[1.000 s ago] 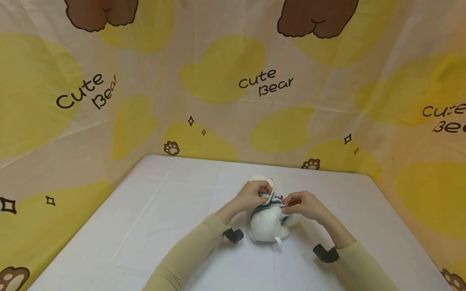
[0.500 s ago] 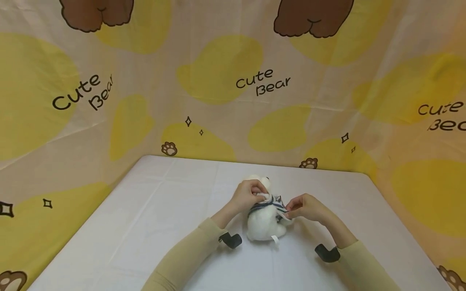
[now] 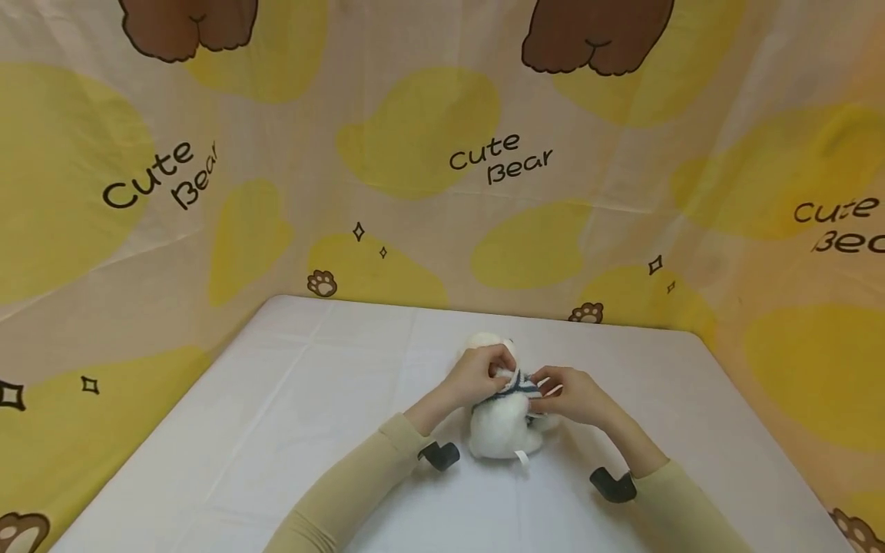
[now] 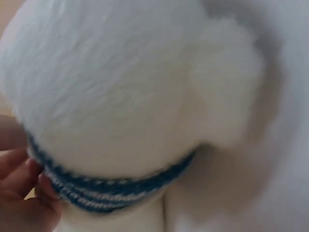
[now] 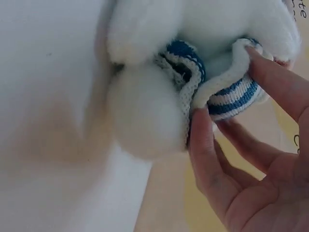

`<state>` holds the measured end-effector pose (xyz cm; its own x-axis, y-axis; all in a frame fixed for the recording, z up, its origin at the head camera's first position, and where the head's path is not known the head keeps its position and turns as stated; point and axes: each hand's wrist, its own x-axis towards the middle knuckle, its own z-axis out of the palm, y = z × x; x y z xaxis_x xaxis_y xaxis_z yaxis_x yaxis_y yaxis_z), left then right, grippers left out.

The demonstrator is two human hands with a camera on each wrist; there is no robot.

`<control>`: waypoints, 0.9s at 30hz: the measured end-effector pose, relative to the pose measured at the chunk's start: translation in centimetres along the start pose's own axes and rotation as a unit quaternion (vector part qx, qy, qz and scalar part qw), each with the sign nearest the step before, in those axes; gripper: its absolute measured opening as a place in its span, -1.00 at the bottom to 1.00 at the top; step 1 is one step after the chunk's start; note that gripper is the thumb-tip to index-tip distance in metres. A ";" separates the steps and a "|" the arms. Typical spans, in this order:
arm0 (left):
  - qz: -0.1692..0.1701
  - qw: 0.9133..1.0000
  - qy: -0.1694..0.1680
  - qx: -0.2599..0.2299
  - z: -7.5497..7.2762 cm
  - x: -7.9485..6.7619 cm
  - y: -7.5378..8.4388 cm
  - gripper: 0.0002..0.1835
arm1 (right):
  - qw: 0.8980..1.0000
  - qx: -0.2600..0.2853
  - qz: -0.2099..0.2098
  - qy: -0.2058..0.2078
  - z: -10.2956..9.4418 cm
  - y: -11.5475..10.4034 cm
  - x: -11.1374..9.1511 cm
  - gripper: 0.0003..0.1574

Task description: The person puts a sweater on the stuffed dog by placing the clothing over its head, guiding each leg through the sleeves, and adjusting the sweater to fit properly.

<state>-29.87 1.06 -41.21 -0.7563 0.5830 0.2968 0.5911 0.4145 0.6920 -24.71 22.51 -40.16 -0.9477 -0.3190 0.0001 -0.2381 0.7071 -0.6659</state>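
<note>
A white plush toy (image 3: 499, 432) sits on the table with its back and a small white tag toward the head camera. Around its neck and chest goes a blue-and-white striped knitted garment (image 3: 527, 385), its white border (image 5: 224, 84) loose at one side in the right wrist view. My left hand (image 3: 475, 376) pinches the knit at the neck, covering part of the toy's head; fingers (image 4: 19, 179) show at the band's edge in the left wrist view. On the other side, my right hand (image 3: 577, 393) holds the garment's loose front edge between thumb and fingers.
A white cloth covers the table (image 3: 332, 399). Behind it hangs a yellow-and-beige curtain (image 3: 415, 138) with bear prints. Dark wrist mounts (image 3: 442, 456) stick out from both sleeves.
The right hand first drew the knit outward to the right, then came back left, closer to the toy. The left hand stays at the neck, shifting only slightly.
</note>
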 end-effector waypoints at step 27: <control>0.032 0.999 0.019 -0.040 0.2 0.3 -1.5 -0.83 | 0.999 0.018 0.019 0.037 0.6 0.8 1.0 -0.76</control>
<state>-30.93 0.77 -42.29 -0.7292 0.5784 0.3658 0.6153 0.3202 0.7203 -25.75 22.36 -41.12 -0.9696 -0.2431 0.0291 -0.1949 0.6944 -0.6927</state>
